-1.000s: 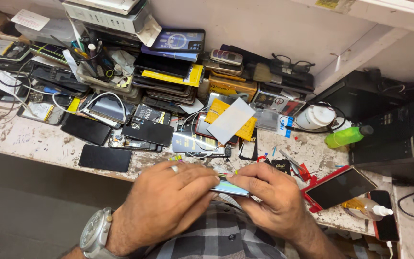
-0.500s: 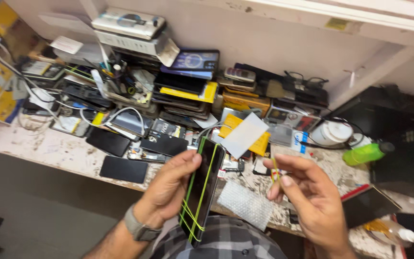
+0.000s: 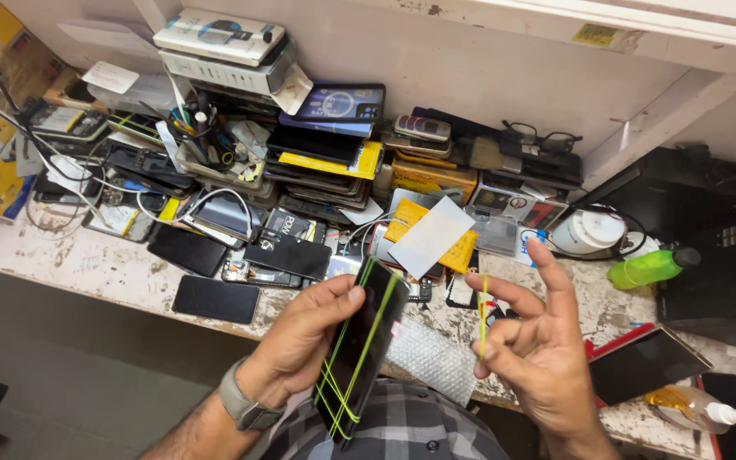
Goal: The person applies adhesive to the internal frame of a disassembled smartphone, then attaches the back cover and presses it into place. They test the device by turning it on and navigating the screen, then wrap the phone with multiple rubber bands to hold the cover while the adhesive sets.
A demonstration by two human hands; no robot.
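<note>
My left hand grips a black phone held on edge, with several yellow-green rubber bands wrapped around it. A grey watch sits on that wrist. To the right, my right hand is raised with its fingers spread, and a yellow-green rubber band is stretched upright between its fingers. The two hands are a little apart, above the front edge of the worn workbench. A strip of bubble wrap lies on the bench between them.
Stacks of phones, boxes and cables crowd the back of the bench. Two dark phones lie flat at the front left. A green bottle, a white tape roll and a red-edged tablet are at the right.
The phone has been lifted from flat between both hands to upright in my left hand. My right hand has come away to the right, now holding a band stretched between its fingers.
</note>
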